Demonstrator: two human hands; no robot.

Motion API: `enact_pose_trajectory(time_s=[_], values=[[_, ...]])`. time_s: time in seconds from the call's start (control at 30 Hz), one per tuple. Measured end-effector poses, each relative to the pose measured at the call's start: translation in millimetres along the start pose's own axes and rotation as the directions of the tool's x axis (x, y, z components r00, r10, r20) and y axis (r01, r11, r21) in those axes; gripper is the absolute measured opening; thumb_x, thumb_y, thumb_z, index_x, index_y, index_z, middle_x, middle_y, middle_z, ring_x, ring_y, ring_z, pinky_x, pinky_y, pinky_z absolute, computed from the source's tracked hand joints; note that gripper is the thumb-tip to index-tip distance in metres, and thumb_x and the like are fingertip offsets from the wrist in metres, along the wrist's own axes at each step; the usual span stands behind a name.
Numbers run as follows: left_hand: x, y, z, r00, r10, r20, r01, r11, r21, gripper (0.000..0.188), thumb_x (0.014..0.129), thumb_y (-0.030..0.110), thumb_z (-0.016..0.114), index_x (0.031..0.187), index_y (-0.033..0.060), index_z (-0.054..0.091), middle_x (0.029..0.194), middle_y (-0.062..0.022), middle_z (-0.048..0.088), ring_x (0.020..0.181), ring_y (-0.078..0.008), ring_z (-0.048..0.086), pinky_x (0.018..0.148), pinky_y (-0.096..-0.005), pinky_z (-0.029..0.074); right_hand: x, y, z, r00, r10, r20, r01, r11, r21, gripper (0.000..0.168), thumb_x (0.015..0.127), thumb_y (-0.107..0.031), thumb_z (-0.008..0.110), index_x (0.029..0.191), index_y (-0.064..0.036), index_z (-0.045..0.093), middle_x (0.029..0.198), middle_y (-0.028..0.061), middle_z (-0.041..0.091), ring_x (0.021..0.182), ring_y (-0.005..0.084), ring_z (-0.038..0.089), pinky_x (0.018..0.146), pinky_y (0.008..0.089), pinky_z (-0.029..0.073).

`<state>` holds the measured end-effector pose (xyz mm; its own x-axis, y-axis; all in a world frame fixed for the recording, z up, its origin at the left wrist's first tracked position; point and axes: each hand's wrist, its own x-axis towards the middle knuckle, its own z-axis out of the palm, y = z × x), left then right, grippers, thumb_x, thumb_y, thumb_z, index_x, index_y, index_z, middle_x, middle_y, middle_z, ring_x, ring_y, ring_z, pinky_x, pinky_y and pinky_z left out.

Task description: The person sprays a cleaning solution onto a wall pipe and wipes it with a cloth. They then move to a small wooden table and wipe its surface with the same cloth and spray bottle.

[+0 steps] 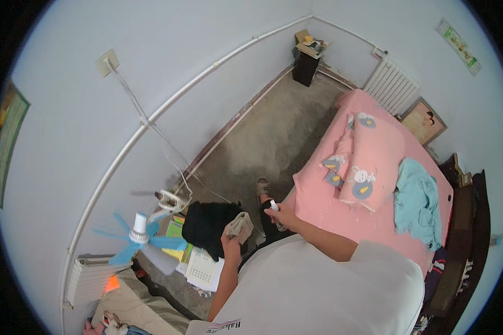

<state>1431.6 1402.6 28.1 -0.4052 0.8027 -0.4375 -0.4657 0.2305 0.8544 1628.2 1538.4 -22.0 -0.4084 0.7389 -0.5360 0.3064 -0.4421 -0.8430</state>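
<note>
My left hand (231, 238) grips a bunched beige cloth (244, 226) in front of my body. Close by on the right, my right hand (283, 215) is closed around a small clear bottle (281, 227) with a white spray top (273, 204) pointing up and away from me. The two hands are apart, and the bottle does not touch the cloth. A black garment or cloth (207, 226) lies just beyond my left hand, over books and papers. Past my right forearm is the side of a bed with a pink sheet (314, 188).
A fan with blue blades (167, 243) stands to the left, near a printed calendar (201, 268). White cords (174, 161) run down from a wall socket (107, 63). A folded pink quilt (373, 159) and a turquoise garment (417, 205) lie on the bed. A dark cabinet (305, 69) stands in the far corner.
</note>
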Motion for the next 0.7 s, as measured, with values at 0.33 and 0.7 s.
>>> enact_pose_trajectory(time_s=[0.33, 0.7], values=[[211.4, 23.1, 165.3, 0.971, -0.172, -0.169, 0.160, 0.984, -0.082, 0.052, 0.090, 0.008, 0.070, 0.137, 0.0007, 0.049, 0.136, -0.0128, 0.054, 0.122, -0.0294, 0.055, 0.100, -0.0449, 0.046, 188.2, -63.2, -148.0, 0.996, 0.081, -0.034, -0.077, 0.992, 0.097, 0.032, 0.093, -0.032, 0.071, 0.076, -0.006, 0.061, 0.068, 0.0021, 0.061, 0.061, 0.0123, 0.057, 0.059, 0.0304, 0.045], [391.1, 137.3, 368.0, 0.964, -0.239, -0.115, 0.241, 0.970, 0.003, 0.055, 0.092, 0.011, 0.068, 0.141, 0.0019, 0.045, 0.137, -0.0104, 0.053, 0.126, -0.0282, 0.052, 0.104, -0.0408, 0.043, 311.4, -176.3, -346.2, 0.969, 0.103, -0.225, -0.006, 0.918, 0.397, 0.028, 0.093, -0.030, 0.069, 0.084, -0.004, 0.063, 0.071, 0.0038, 0.060, 0.064, 0.0133, 0.056, 0.060, 0.0327, 0.045]])
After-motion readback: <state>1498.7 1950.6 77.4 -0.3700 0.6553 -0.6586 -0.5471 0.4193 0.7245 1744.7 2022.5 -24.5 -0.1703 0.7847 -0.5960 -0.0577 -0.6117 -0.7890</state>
